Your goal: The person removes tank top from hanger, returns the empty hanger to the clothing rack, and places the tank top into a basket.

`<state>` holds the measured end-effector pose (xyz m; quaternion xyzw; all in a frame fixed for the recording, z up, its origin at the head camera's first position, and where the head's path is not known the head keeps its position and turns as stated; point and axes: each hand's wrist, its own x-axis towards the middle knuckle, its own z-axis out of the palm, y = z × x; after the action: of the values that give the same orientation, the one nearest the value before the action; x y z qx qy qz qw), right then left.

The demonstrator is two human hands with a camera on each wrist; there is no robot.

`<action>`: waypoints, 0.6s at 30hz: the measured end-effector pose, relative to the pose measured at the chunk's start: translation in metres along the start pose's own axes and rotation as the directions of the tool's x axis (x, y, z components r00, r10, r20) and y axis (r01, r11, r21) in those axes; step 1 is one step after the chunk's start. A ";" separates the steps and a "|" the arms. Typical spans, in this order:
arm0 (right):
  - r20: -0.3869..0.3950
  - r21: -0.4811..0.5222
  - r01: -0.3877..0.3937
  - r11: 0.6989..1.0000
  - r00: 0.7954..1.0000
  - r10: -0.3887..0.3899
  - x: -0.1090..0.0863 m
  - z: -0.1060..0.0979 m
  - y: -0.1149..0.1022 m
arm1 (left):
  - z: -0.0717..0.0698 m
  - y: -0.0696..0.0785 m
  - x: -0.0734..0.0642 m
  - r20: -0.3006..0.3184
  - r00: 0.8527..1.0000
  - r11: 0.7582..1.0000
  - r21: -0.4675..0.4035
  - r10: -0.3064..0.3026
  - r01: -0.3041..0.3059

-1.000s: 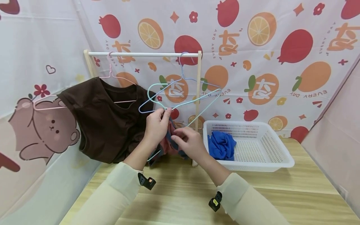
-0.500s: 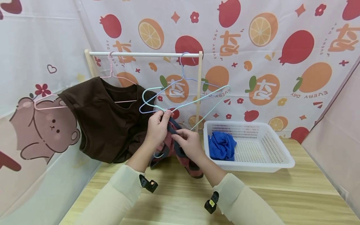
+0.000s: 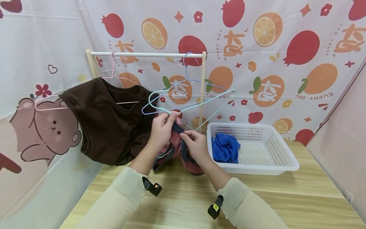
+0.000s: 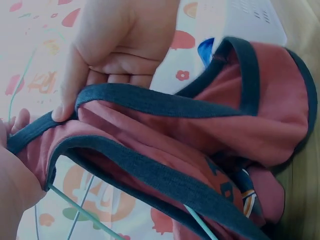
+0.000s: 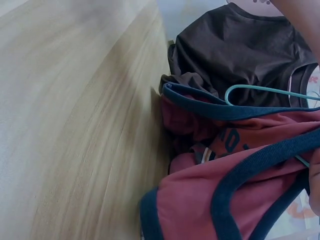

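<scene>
A pinkish-red tank top (image 3: pixel 175 141) with dark blue-green trim hangs bunched between my hands. At its upper edge my left hand (image 3: pixel 162 130) pinches a strap together with the neck of a mint-green hanger (image 3: pixel 190 108). One end of that hanger runs inside the top, showing at an opening low on the left; the other end sticks out free to the upper right. My right hand (image 3: pixel 197 147) pinches the dark trim (image 4: pixel 155 101) between thumb and fingers, just right of the left hand. Lettering on the top (image 5: pixel 232 140) is partly folded away.
A clothes rack's white rail (image 3: pixel 145 55) carries a pink hanger (image 3: pixel 112 68) with a dark brown top (image 3: pixel 110 124), and a bare blue hanger (image 3: pixel 186 74). Right of the rack, a white basket (image 3: pixel 281 152) holds a crumpled blue cloth (image 3: pixel 226 148) on the wooden table (image 3: pixel 183 203).
The mint-green hanger's free end has shifted right. My right hand has moved slightly right and pulled the trim outward, and more of the tank top now hangs spread below the hands.
</scene>
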<state>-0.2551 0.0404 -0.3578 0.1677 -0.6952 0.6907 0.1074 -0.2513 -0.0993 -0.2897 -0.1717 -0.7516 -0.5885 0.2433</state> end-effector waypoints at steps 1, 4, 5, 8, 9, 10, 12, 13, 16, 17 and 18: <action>-0.002 0.004 -0.002 1.000 1.000 0.002 -0.002 -0.001 -0.004 | 0.000 -0.003 0.002 0.003 1.000 1.000 -0.029 -0.008 0.008; 0.001 0.010 -0.005 1.000 1.000 0.005 -0.006 -0.002 -0.011 | -0.001 -0.015 0.006 0.002 0.999 0.994 -0.102 -0.033 0.033; 0.006 0.011 -0.007 1.000 1.000 0.007 -0.006 -0.002 -0.012 | -0.001 -0.018 0.007 0.000 0.999 0.993 -0.116 -0.038 0.037; 0.034 -0.002 0.000 1.000 0.999 0.000 -0.008 -0.002 -0.012 | -0.001 -0.021 0.008 -0.011 1.000 0.994 -0.110 -0.018 0.017; 0.045 -0.008 0.004 1.000 0.999 -0.004 -0.008 -0.002 -0.011 | -0.001 -0.021 0.008 -0.012 1.000 0.994 -0.110 -0.007 0.006; 0.053 -0.016 0.008 1.000 0.999 -0.007 -0.008 -0.002 -0.011 | -0.002 -0.021 0.008 -0.012 1.000 0.994 -0.106 0.004 -0.006; 0.064 -0.033 0.018 0.999 0.998 -0.016 -0.008 -0.002 -0.010 | -0.002 -0.021 0.008 -0.009 1.000 0.993 -0.111 0.029 -0.030; 0.066 -0.043 0.019 0.999 0.998 -0.016 -0.009 -0.002 -0.010 | -0.002 -0.021 0.008 -0.003 0.999 0.993 -0.108 0.041 -0.041; 0.072 -0.057 0.017 0.998 0.997 -0.013 -0.009 -0.002 -0.009 | -0.003 -0.020 0.008 0.015 0.998 0.993 -0.103 0.064 -0.062; 0.075 -0.061 0.016 0.998 0.997 -0.011 -0.010 -0.002 -0.009 | -0.004 -0.019 0.008 0.021 0.997 0.993 -0.101 0.070 -0.068; 0.079 -0.063 0.016 0.998 0.997 -0.011 -0.010 -0.002 -0.008 | -0.004 -0.019 0.008 0.026 0.997 0.992 -0.105 0.076 -0.073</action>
<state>-0.2429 0.0432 -0.3537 0.1958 -0.7194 0.6604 0.0897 -0.2672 -0.1081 -0.2995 -0.2207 -0.7166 -0.6148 0.2445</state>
